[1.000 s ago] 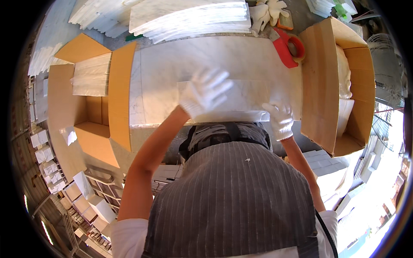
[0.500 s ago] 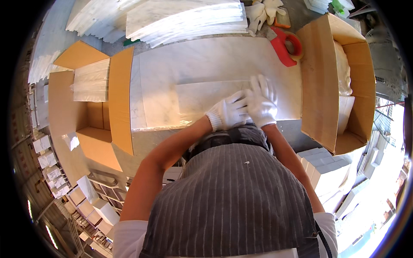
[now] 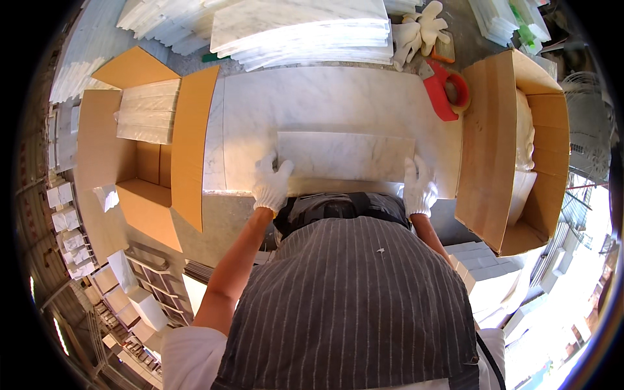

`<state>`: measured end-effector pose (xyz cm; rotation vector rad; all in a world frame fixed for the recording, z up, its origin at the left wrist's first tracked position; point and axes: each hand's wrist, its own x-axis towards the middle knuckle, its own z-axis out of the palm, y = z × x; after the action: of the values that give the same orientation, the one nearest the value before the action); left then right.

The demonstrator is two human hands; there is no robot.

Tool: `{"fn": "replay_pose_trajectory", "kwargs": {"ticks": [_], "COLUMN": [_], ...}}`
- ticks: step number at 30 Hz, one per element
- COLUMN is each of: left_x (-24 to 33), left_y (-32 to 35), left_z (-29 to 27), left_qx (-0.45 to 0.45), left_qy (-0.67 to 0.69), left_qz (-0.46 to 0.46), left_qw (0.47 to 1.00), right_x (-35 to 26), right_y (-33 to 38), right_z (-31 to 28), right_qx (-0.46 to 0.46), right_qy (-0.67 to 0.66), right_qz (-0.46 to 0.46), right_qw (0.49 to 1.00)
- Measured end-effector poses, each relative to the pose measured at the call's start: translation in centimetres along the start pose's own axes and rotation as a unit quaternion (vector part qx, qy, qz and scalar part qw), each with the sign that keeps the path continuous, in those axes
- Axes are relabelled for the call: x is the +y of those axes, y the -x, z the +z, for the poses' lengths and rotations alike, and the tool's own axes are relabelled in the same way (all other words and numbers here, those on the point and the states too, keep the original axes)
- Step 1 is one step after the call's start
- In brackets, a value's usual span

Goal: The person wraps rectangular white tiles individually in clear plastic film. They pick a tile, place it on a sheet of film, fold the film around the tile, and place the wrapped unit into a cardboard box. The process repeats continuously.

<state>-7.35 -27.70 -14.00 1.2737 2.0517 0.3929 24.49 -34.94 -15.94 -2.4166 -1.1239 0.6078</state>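
Note:
A long pale marble tile with faint grey veins lies on the larger marble slab before me. My left hand, in a white knit glove, is at the tile's left end, thumb on the tile side and fingers around the edge. At the opposite end my right hand, gloved the same way, holds the edge with its fingers close together. The undersides of the fingers are hidden. Beyond the right hand, a red tape dispenser rests on the slab's far right corner.
An open cardboard box with a wrapped bundle of tiles stands left. Another open box stands right, partly filled. Behind the slab are stacked marble tiles and spare white gloves.
My hands were together over the tile's right part. Now they have parted, the left moving left and the right slightly outward and nearer, to the tile's two ends. The view has shifted a little.

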Motion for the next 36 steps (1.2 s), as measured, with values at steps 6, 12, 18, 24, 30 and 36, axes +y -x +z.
{"fn": "replay_pose_trajectory", "kwargs": {"ticks": [6,12,18,24,30,36], "left_x": [-0.4,0.5,3.7,4.1,7.4,25.6], "left_y": [-1.6,-1.8,-0.4,-1.2,-3.1,-6.7], "left_z": [0.5,0.0,0.4,-3.1,-4.2,-5.7], "left_qx": [-0.045,-0.077,0.132,-0.045,-0.206,0.009], "left_qy": [0.048,0.050,-0.238,-0.171,-0.278,-0.135], "left_qz": [0.001,0.024,0.448,0.586,0.494,0.653], "left_qw": [0.998,0.995,0.852,0.791,0.797,0.745], "right_x": [0.3,0.3,1.8,2.4,4.0,2.9], "right_y": [-0.5,-0.5,-0.3,-0.2,-0.5,-0.9], "right_z": [0.8,1.1,2.5,1.7,3.1,2.4], "right_qx": [0.004,0.031,0.138,0.088,0.135,0.161], "right_qy": [-0.059,-0.092,0.057,0.068,0.045,0.030], "right_qz": [0.015,0.020,-0.126,-0.197,-0.248,-0.264], "right_qw": [0.998,0.995,0.981,0.974,0.958,0.950]}}
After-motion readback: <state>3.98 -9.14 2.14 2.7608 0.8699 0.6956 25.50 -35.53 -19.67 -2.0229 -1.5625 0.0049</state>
